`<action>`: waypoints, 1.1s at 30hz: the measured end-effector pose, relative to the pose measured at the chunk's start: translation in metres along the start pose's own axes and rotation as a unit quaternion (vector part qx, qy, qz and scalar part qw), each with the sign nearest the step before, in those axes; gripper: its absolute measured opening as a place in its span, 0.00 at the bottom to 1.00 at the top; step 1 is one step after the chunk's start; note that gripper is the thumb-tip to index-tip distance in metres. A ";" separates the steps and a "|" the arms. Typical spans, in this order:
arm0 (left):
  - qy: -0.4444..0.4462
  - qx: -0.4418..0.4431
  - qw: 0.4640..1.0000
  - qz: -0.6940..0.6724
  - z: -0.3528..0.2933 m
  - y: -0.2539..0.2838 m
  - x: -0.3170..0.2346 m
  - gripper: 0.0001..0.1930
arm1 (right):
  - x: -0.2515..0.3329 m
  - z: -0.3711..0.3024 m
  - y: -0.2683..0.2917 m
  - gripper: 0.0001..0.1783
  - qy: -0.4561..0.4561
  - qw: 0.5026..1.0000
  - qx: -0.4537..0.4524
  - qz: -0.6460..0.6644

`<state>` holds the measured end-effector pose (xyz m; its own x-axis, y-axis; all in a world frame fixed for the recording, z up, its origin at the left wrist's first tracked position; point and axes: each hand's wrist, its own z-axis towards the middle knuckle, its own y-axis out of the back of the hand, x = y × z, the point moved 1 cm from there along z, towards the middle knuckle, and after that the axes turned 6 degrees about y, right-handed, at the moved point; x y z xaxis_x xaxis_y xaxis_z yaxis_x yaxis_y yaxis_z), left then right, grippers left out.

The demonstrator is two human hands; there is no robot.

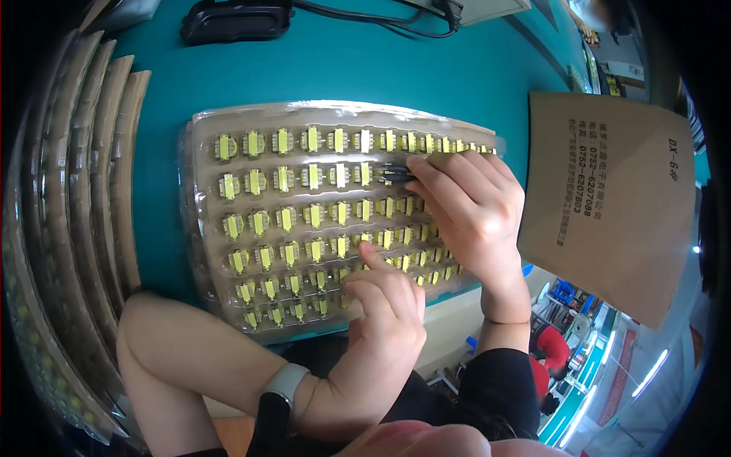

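A clear plastic blister tray (199, 228) lies in the middle of the frame on a teal table (343, 68), its pockets filled row upon row with small components (282, 141) wrapped in yellow tape. It appears to sit on a stack of like trays, though the layered edges are too blurred to be sure. At the far left of the frame, more trays (84, 190) stand stacked on edge, curving with the lens.

The right hand (476, 213), in the centre right, is curled, thumb and forefinger pinched on a small dark component (394, 174) at the second row of the tray. The left hand (384, 320), in the lower middle, is loosely closed with the forefinger stretched out, its tip touching a component in the lower rows; it holds nothing. A watch with a dark strap (276, 404) sits on that wrist.

A brown cardboard flap (609, 198) hangs just right of the right hand. A black device (236, 19) with cables lies at the upper edge. Bare table shows above the tray and between tray and left stack; the tray's near edge overhangs the table's front edge.
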<state>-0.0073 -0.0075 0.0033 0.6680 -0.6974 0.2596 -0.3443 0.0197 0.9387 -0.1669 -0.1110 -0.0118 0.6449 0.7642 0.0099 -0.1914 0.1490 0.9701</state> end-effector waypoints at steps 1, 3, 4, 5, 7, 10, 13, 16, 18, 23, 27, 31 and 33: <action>0.003 -0.005 1.000 0.002 0.000 0.000 0.001 0.19 | 0.000 0.001 0.001 0.16 -0.001 1.000 -0.004 -0.002; 0.008 -0.008 1.000 0.005 -0.003 0.001 0.001 0.19 | 0.000 0.003 0.001 0.16 0.004 1.000 -0.005 0.001; 0.008 -0.005 1.000 0.006 -0.004 0.002 0.001 0.19 | 0.001 0.004 0.002 0.16 0.007 1.000 -0.007 0.002; 0.004 -0.004 1.000 0.005 -0.003 0.000 0.000 0.19 | 0.001 0.004 0.002 0.16 0.006 1.000 -0.004 0.001; 0.005 -0.011 1.000 0.003 0.000 -0.004 -0.003 0.19 | 0.002 0.004 0.003 0.16 -0.016 1.000 0.014 0.013; 0.002 -0.014 1.000 0.001 0.002 -0.005 -0.003 0.19 | -0.001 0.000 -0.002 0.15 0.003 1.000 0.017 -0.008; 0.010 -0.006 1.000 0.008 -0.005 0.000 -0.001 0.19 | 0.003 0.005 0.000 0.16 0.013 1.000 0.004 -0.004; 0.013 -0.001 1.000 0.009 -0.008 0.001 -0.003 0.19 | 0.006 0.005 0.001 0.16 0.017 1.000 -0.004 0.003; 0.012 -0.004 1.000 0.002 -0.003 -0.001 -0.003 0.19 | 0.007 0.003 0.002 0.16 -0.004 1.000 -0.002 0.006; 0.005 0.002 1.000 0.003 -0.001 -0.002 -0.002 0.19 | 0.011 0.006 0.006 0.16 -0.028 1.000 0.008 0.009; -0.018 -0.007 0.999 0.034 -0.002 0.004 0.004 0.26 | 0.008 0.007 0.007 0.15 -0.007 1.000 0.014 -0.002; -0.014 -0.007 1.000 0.019 0.002 0.002 0.004 0.27 | 0.009 0.011 0.005 0.15 -0.018 1.000 0.008 0.011; -0.010 -0.001 1.000 0.017 0.000 0.000 0.003 0.27 | 0.011 0.010 0.001 0.15 -0.016 1.000 0.007 0.016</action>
<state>-0.0057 -0.0093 0.0039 0.6423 -0.7111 0.2859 -0.3643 0.0450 0.9302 -0.1530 -0.1088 -0.0087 0.6614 0.7485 0.0486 -0.2023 0.1156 0.9725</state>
